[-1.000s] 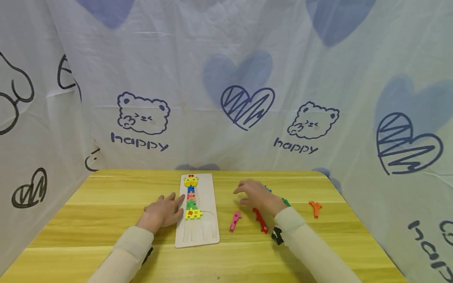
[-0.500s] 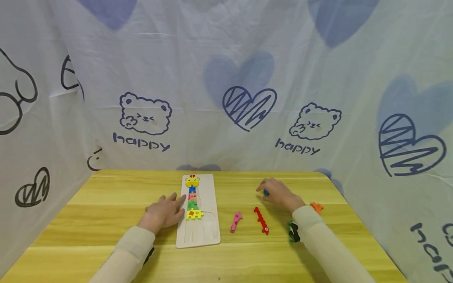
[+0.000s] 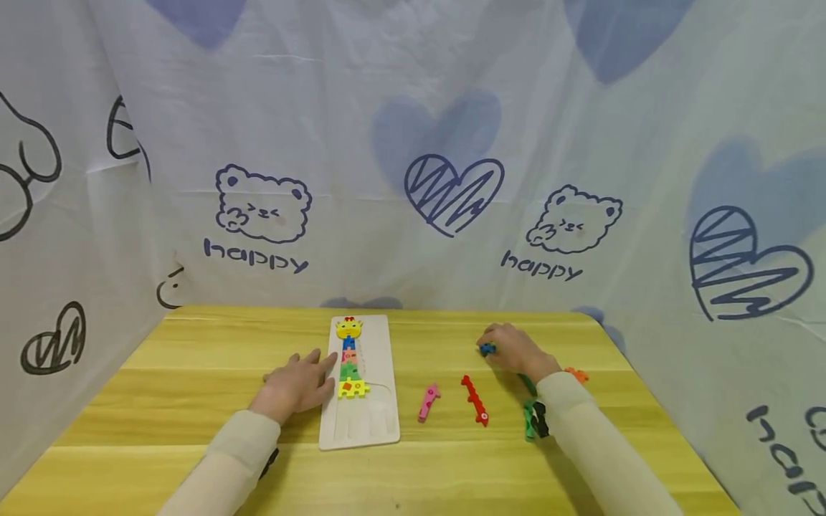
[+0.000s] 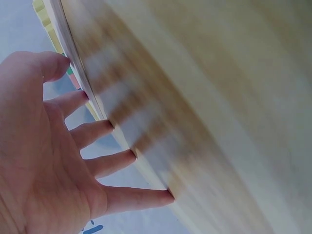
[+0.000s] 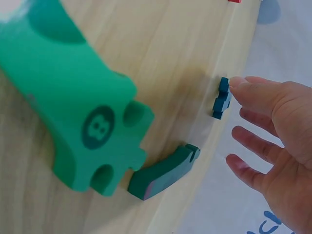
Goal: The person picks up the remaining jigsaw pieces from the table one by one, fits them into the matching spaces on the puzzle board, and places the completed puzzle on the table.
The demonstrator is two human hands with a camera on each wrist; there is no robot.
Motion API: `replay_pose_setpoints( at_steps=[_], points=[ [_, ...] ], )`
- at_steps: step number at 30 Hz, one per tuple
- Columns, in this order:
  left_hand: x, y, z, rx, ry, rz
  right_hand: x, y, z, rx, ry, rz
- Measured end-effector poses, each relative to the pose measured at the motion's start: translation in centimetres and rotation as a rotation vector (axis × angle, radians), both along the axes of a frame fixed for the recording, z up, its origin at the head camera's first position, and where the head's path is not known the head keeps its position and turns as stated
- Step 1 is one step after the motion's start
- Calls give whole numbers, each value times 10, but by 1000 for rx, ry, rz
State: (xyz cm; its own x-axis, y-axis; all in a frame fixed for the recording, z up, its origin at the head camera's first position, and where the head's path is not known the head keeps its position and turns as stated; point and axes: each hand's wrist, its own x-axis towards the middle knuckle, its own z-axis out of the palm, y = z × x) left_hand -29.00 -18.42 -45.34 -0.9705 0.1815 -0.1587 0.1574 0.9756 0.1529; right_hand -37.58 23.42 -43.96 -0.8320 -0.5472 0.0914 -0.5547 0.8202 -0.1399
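Note:
In the head view a pale wooden puzzle board [image 3: 374, 423] holds a giraffe's yellow head [image 3: 349, 328], several coloured neck pieces and a yellow piece [image 3: 353, 389] below them. My left hand [image 3: 293, 387] lies at the board's left side, fingers spread; the left wrist view shows its fingertips down on the surface. At the back right my right hand [image 3: 516, 355] pinches a small blue puzzle piece [image 3: 487, 350]. In the right wrist view the thumb overlaps this blue piece's end, while the other fingers are loosely bent.
Right of the board lie a pink piece [image 3: 428, 403] and a red piece [image 3: 475, 401]. Two green pieces [image 5: 73, 97] are near my right wrist. An orange piece [image 3: 578, 375] shows partly behind the sleeve. A printed cloth [image 3: 361, 236] hangs behind the wooden table.
My right hand has moved right from beside the board to the blue piece and has come to hold it. My left hand stays by the board.

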Motion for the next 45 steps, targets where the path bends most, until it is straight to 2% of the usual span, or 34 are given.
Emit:
replay_pose_setpoints(
  at_steps=[8,14,20,29,35,42,45],
  points=[
    [-1,-3,-4,1,-4,4,-3,1,-2,15,11,15],
    [-2,-3,-1,8,-2,1,-7,2,-3,-2,17,-7],
    [-3,-2,-1,1,3,-1,-12,1,-4,-4,17,15],
    [-2,-3,1,-1,-8,2,-11,0,-3,-44,-59,15],
    [-1,-2,2,0,-10,-1,-12,2,-6,-73,-68,15],
    [-1,-2,3,1,-7,-2,-11,9,-3,-69,-50,-39],
    [-1,-1,3,-2,-7,-1,-11,13,-1,-69,-66,-20]
  ],
)
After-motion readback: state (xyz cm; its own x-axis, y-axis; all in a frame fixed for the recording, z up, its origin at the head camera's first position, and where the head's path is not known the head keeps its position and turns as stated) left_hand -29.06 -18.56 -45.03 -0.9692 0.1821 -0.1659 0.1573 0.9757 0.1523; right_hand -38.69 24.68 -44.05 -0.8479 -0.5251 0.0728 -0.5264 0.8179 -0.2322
